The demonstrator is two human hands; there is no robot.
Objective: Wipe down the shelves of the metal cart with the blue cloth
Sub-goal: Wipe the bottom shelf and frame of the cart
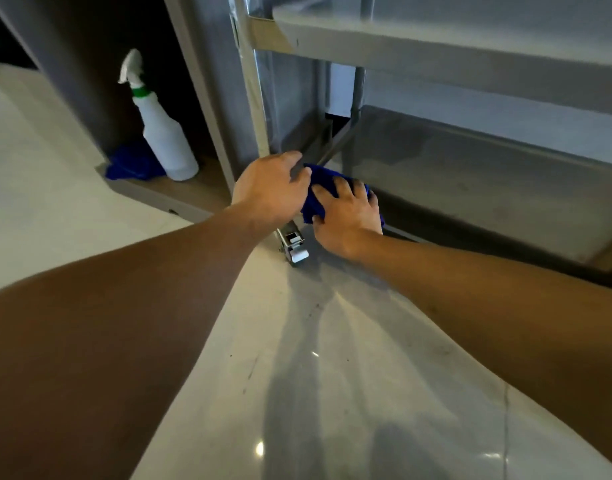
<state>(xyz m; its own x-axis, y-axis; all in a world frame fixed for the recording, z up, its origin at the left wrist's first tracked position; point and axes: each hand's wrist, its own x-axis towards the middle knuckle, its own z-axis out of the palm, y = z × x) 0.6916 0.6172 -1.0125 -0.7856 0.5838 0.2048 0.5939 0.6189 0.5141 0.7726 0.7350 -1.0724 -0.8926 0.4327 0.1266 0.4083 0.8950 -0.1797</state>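
The right hand (349, 216) lies flat on the blue cloth (318, 188), fingers spread, pressing it down on the front left corner of the cart's bottom shelf (471, 188). The left hand (270, 188) is just beside it, touching the cloth's left edge, w/ fingers curled round the cart leg (254, 98). Can't tell how tight it grips.

The cloth is bunched up, right next to that leg, at the shelf's corner. Below the cloth, under the leg, is a shiny wheel w/ a brake tab (292, 245) on the floor (332, 375).

Above the bottom shelf is another shelf (436, 53), grey & blurry.

Left of the cart leg, well apart from the hands, a white spray bottle (159, 133) w/ a green ring stands up straight on a low wooden ledge (166, 195). A 2nd blue rag (131, 164) lies bunched at the bottle's foot, touching it.

Both bare arms reach in from the bottom of the view toward the leg.
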